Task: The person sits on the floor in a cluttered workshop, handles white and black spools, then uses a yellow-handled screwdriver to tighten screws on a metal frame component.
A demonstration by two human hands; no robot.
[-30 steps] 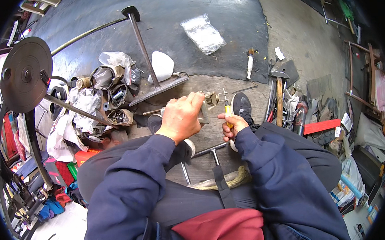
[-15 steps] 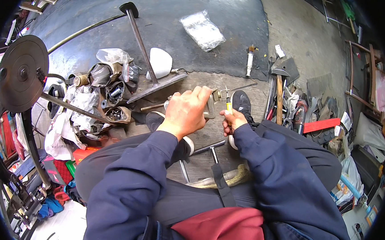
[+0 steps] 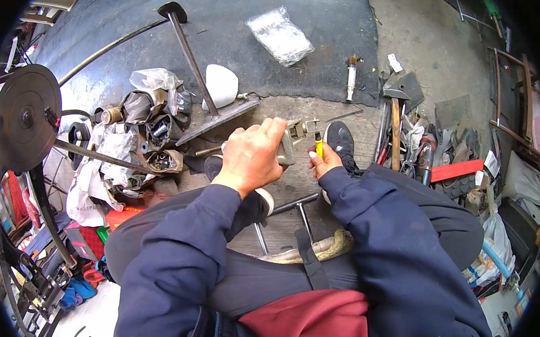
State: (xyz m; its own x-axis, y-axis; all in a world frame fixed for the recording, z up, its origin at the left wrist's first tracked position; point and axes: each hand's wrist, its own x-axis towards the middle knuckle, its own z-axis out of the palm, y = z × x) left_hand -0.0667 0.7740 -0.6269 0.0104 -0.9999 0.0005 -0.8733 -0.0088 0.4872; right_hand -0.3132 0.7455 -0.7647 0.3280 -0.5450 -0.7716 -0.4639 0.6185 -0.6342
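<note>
Head view first: holding what, at left?

— With the left hand, fingers curled tight together from above, clasping a grey, blocky metal tool, mostly covered by the palm. Showing just to the right, a dull brass-toned metal bracket. Cannot tell how firmly joined to the block.

And at right?

— With the right hand, pinching a slim yellow tool with a dark neck between thumb and fingers. Pointed toward the far side, right beside the bracket.

Touching it?

— Cannot tell; too small there.

Held over what?

— Over a grey-brown floor, left of a black fabric shoe.

Seeing what nearer and beyond?

— Nearer, a shiny T-shaped metal bar. Far off, on a black sheet, a crinkled clear plastic packet; farther right, a white syringe-like tube with a brown end. Nearer on the right, a wooden-handled hammer and a flat red bar. At far left, a large dark round disc.
</note>
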